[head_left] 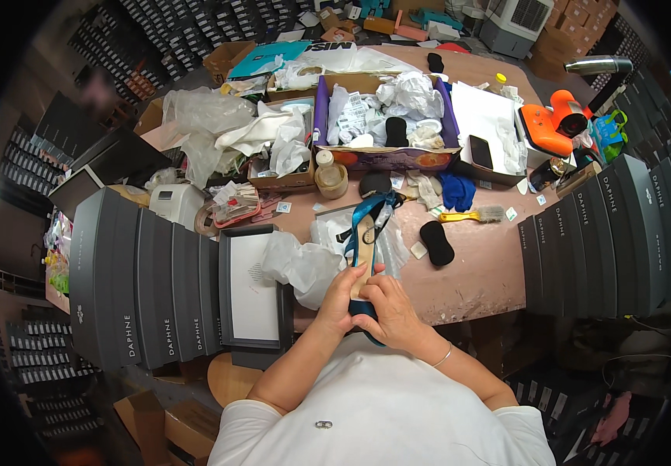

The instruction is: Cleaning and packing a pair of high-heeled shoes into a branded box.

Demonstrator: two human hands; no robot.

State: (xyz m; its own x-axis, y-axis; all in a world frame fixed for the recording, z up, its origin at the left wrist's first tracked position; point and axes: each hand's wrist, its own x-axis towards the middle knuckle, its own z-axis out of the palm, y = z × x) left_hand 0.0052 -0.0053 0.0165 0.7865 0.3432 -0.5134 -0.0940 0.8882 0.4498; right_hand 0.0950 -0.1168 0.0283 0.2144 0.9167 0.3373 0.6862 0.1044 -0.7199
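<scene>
Head view, and it's a blue sandal [366, 242] centre frame, tipped lengthwise, heel end up the picture, front end down by the white shirt [397, 404]; both hands are on it, left hand [340, 301] closed along the left edge with its thumb over the insole, right hand [391, 307] clamped around the front part from the right; fingers and shoe meet firmly, no gap showing.

Light, by the look of it, so little weight to fight; the sole should be fairly stiff, the straps soft and floppy; that glossy blue strap [366, 208] looks satiny, likely slick and easy to mark, so the safe hold is the sole's edges, just where these hands sit; the pale insole looks smooth, long and narrow.

Texture all around: crumpled, filmy wrapping [300, 266] left of the hands, bunched over a crisp-edged grey box [247, 314] with a white inside; to the right, a matte black pad [437, 243], pinched at its waist; above it, a bristly brush [471, 215] with a yellow handle, lying on the scuffed pinkish table [479, 283].
</scene>
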